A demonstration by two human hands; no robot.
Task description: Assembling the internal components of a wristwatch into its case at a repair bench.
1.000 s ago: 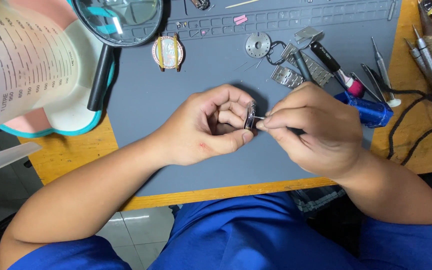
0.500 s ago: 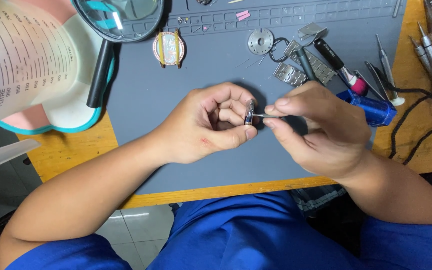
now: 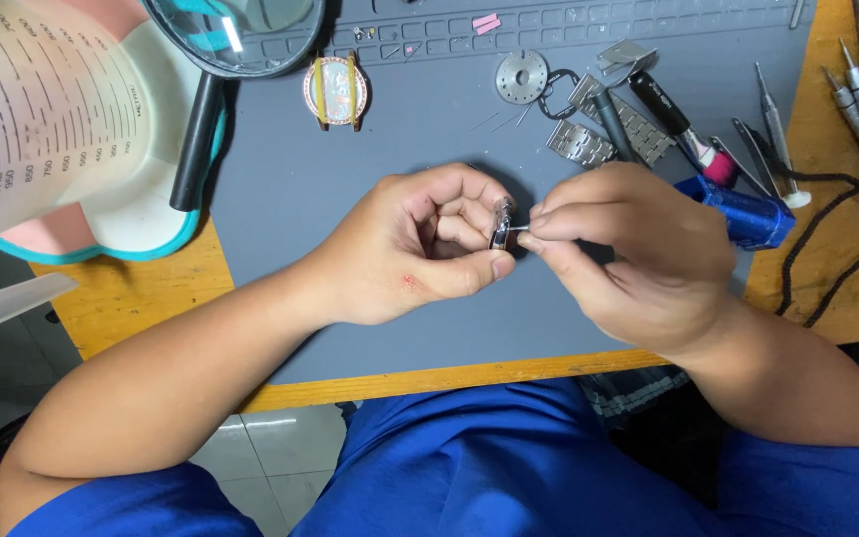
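Both hands up over the grey mat (image 3: 370, 298), mid-bench. The left hand (image 3: 420, 244) is curled tight around a small metal watch part (image 3: 500, 224), pinched between thumb and fingers. The right hand (image 3: 628, 254) is closed too, fingertips gripping a thin metal pin (image 3: 519, 229) that touches the part's edge. The risk here, I'd say: that pin is tiny and held only by the very tips, so a slip could flick it off the mat toward the near edge and the floor. Far side, a watch case (image 3: 335, 91), a magnifier (image 3: 236, 35), loose bracelet links (image 3: 581, 142) and a blue tool (image 3: 748, 214) lie well apart from the hands.
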